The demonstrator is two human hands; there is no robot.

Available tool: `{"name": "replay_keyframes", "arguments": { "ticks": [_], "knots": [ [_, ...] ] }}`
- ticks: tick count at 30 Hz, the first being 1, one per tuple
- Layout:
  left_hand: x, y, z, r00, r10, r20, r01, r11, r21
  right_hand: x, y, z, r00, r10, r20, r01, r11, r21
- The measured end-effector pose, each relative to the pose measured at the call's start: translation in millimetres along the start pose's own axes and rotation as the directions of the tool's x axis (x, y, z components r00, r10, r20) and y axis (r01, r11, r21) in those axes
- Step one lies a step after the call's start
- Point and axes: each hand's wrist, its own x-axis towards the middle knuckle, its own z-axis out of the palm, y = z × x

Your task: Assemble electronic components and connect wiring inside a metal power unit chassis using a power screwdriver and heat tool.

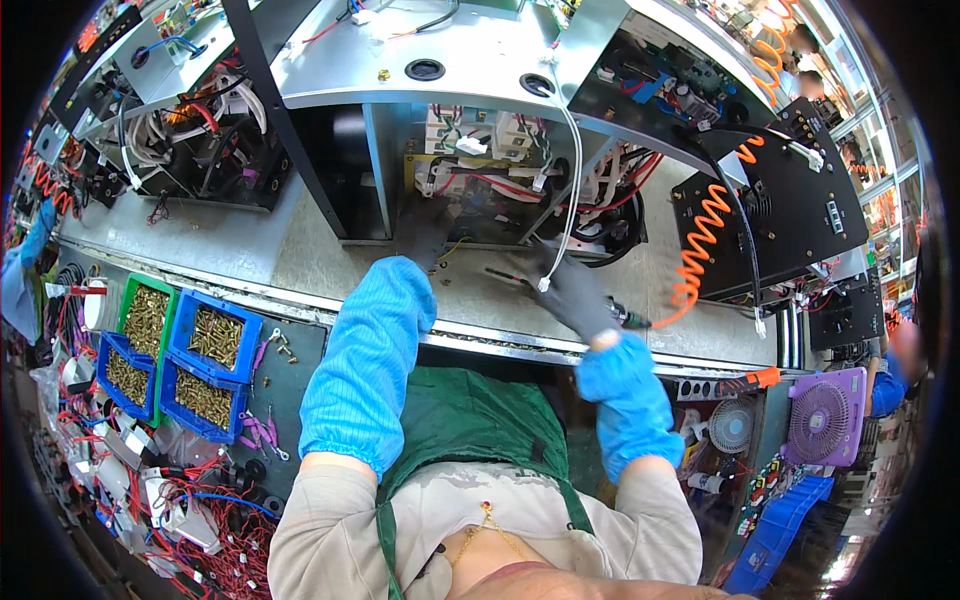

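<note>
Long grey surface [333,266], dark-gloved right hand [578,296] around slim black driver [629,318] near front edge, dark-gloved left hand [424,232] farther back, grip unclear.

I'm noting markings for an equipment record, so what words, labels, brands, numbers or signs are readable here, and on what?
None readable.
Metal cabinet: no legible text.
Black panel: any markings too small to read.
Purple fan: any hub marking too small to read.
Blue bin at lower right: any print too blurred to read.

Blue oversleeves [367,365], green apron [475,425]
</note>
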Motion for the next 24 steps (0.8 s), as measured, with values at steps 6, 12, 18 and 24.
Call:
{"name": "replay_keyframes", "arguments": {
  "ticks": [6, 12, 18, 24],
  "knots": [
    [4.3, 4.0, 5.1, 0.997, 0.075, -0.016, -0.074, 0.996, 0.053, 97.9, -11.2, 91.3, 0.952, 0.25, -0.174, -0.216, 0.957, 0.194],
    [2.8, 11.8, 0.7, 0.998, 0.045, -0.034, -0.043, 0.997, 0.058, 113.8, 4.4, 120.6, 0.953, 0.279, -0.115, -0.264, 0.955, 0.134],
    [-1.2, 4.3, -12.0, 1.0, -0.021, 0.017, 0.018, 0.99, 0.141, 96.2, -15.3, 134.8, 0.978, 0.198, -0.071, -0.199, 0.98, -0.002],
    [5.7, 4.4, 7.2, 0.999, 0.048, -0.016, -0.045, 0.987, 0.151, 105.7, 8.3, 144.5, 0.989, 0.127, -0.08, -0.122, 0.991, 0.064]
  ]
}}
